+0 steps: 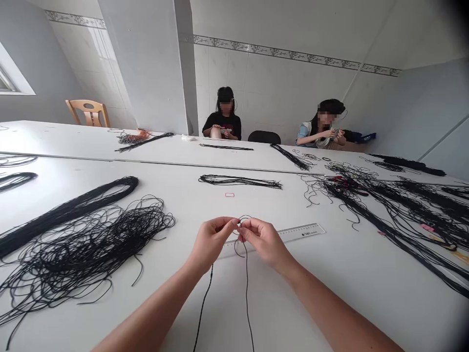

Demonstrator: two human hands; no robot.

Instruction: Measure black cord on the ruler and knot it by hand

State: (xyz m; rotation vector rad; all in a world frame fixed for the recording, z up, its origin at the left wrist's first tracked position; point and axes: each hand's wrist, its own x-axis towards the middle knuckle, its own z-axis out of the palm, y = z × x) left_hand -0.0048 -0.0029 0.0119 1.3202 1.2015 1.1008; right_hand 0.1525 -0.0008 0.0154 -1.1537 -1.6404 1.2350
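Note:
Thin black cord (246, 278) is pinched between the fingertips of my left hand (216, 239) and my right hand (262, 239), which nearly touch each other. A small loop of it stands up above the fingers, and a short curled end hangs below. One plain strand runs down from between the hands towards me. Another strand, which looks braided or knotted (205, 299), drops from under my left hand. The exact crossing of the cord at the fingertips is too small to make out. Behind and below my hands, a clear ruler (302, 232) lies on the white table.
To the left lie a tangled heap of black cord (95, 244) and a thick looped bundle (80, 203). A folded cord bundle (238, 181) lies ahead, near a small red rectangle (229, 195). Many cords (381, 210) spread over the right. Two people (223, 120) sit across the table (176, 166).

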